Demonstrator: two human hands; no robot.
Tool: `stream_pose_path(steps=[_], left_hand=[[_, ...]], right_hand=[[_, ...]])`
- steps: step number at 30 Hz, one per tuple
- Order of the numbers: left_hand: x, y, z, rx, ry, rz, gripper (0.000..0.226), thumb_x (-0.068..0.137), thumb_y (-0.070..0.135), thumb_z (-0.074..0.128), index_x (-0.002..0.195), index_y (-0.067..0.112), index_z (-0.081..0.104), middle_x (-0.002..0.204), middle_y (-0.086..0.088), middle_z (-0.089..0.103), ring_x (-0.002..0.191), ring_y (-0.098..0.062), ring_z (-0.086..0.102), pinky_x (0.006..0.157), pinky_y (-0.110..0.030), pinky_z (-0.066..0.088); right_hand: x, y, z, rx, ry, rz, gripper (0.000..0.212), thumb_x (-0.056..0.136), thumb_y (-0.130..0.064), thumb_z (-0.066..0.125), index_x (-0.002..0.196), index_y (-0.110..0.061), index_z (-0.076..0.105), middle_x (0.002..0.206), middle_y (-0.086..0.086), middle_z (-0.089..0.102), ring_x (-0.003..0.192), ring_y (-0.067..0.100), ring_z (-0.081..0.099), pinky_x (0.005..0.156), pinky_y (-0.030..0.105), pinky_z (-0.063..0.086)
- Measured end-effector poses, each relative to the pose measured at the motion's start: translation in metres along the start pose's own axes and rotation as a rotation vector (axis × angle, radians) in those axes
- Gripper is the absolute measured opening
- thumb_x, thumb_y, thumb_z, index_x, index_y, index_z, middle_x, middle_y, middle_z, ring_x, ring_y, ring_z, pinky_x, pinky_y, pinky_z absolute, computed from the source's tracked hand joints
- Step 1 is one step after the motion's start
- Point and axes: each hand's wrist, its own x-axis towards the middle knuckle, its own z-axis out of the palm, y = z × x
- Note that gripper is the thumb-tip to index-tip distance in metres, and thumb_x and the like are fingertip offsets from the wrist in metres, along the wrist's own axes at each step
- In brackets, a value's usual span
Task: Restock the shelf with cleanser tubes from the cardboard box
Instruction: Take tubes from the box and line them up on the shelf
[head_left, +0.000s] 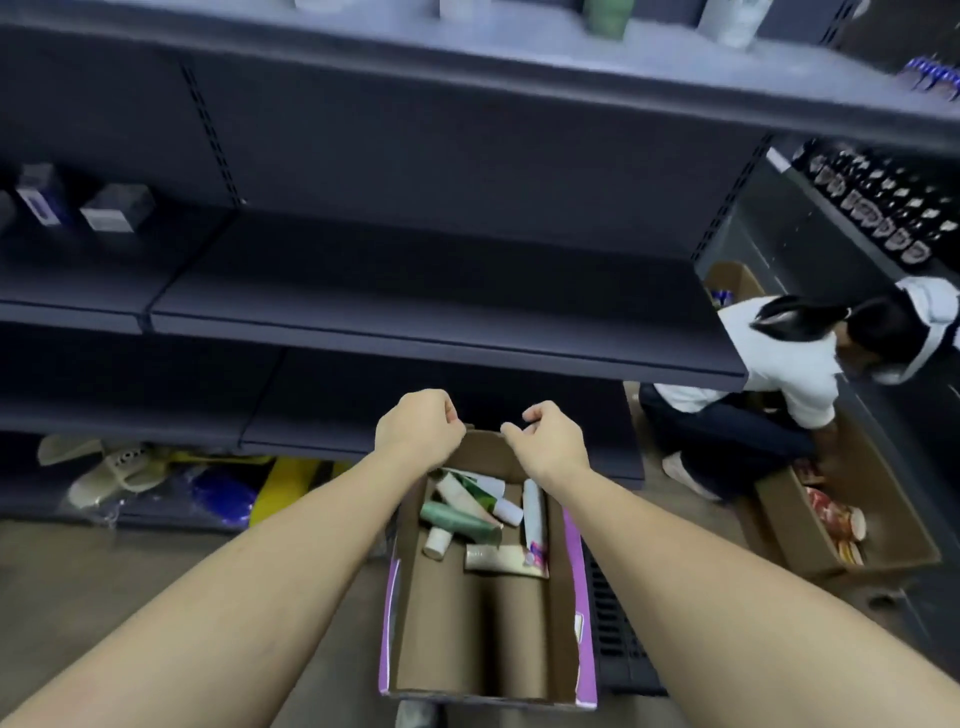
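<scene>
An open cardboard box (441, 623) with purple outer sides sits on the floor below me. Several cleanser tubes (462, 512), white and green, lie jumbled at its far end. My left hand (418, 426) and my right hand (550, 441) reach over the box's far edge with fingers curled; whether they grip the far flap is unclear. The dark shelf (441, 301) in front of me stands bare at its middle level.
A crouching person in a white shirt (769, 374) works at another cardboard box (893, 525) of goods on the right. Small boxes (104, 208) sit on the left shelf. Sandals and bags (156, 478) lie under the bottom shelf. Bottles (608, 15) stand on the top shelf.
</scene>
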Motion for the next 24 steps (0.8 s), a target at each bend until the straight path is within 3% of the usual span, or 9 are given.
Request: stream_pose_path(steps=[5, 9, 13, 18, 20, 24], left_hand=[[0.028, -0.026, 0.057, 0.006, -0.137, -0.044, 0.011, 0.084, 0.021, 0.052, 0.082, 0.026, 0.061, 0.093, 0.005, 0.064, 0.082, -0.020, 0.057, 0.070, -0.026, 0.041], [0.049, -0.043, 0.103, 0.042, -0.202, -0.055, 0.011, 0.086, 0.021, 0.050, 0.079, 0.025, 0.057, 0.100, 0.003, 0.066, 0.097, -0.024, 0.062, 0.072, -0.026, 0.042], [0.063, -0.055, 0.146, 0.102, -0.276, -0.089, 0.020, 0.088, 0.021, 0.050, 0.098, 0.017, 0.067, 0.111, -0.006, 0.067, 0.104, -0.031, 0.063, 0.079, -0.031, 0.046], [0.076, -0.069, 0.192, 0.143, -0.391, -0.150, 0.026, 0.086, 0.017, 0.053, 0.107, 0.017, 0.068, 0.114, -0.008, 0.066, 0.106, -0.031, 0.063, 0.087, -0.033, 0.050], [0.080, -0.075, 0.209, 0.173, -0.407, -0.159, 0.029, 0.088, 0.016, 0.053, 0.113, 0.017, 0.066, 0.119, -0.009, 0.062, 0.109, -0.030, 0.061, 0.088, -0.033, 0.049], [0.092, -0.089, 0.246, 0.239, -0.472, -0.113, 0.041, 0.090, 0.013, 0.054, 0.131, 0.017, 0.057, 0.133, -0.012, 0.048, 0.121, -0.031, 0.052, 0.095, -0.036, 0.045]], right_hand=[[0.023, 0.040, 0.040, -0.044, -0.071, 0.130, 0.038, 0.092, -0.036, 0.062, 0.123, -0.014, 0.054, 0.094, -0.002, 0.064, 0.088, 0.016, 0.058, 0.076, 0.029, 0.044], [0.035, 0.078, 0.075, -0.057, -0.117, 0.239, 0.033, 0.091, -0.035, 0.063, 0.117, -0.019, 0.053, 0.102, 0.000, 0.066, 0.091, 0.020, 0.063, 0.078, 0.036, 0.054], [0.031, 0.126, 0.103, -0.064, -0.186, 0.330, 0.027, 0.089, -0.037, 0.064, 0.109, -0.024, 0.051, 0.103, 0.001, 0.066, 0.088, 0.020, 0.062, 0.071, 0.028, 0.047], [0.034, 0.184, 0.129, -0.106, -0.217, 0.436, 0.032, 0.089, -0.029, 0.067, 0.118, -0.018, 0.058, 0.100, 0.000, 0.067, 0.092, 0.021, 0.062, 0.073, 0.023, 0.039], [0.043, 0.202, 0.138, -0.073, -0.206, 0.476, 0.027, 0.089, -0.026, 0.067, 0.114, -0.019, 0.059, 0.093, -0.003, 0.065, 0.084, 0.019, 0.060, 0.072, 0.022, 0.039], [0.059, 0.229, 0.168, 0.062, -0.239, 0.629, 0.019, 0.084, -0.027, 0.066, 0.100, -0.021, 0.058, 0.104, 0.003, 0.066, 0.091, 0.024, 0.063, 0.080, 0.025, 0.047]])
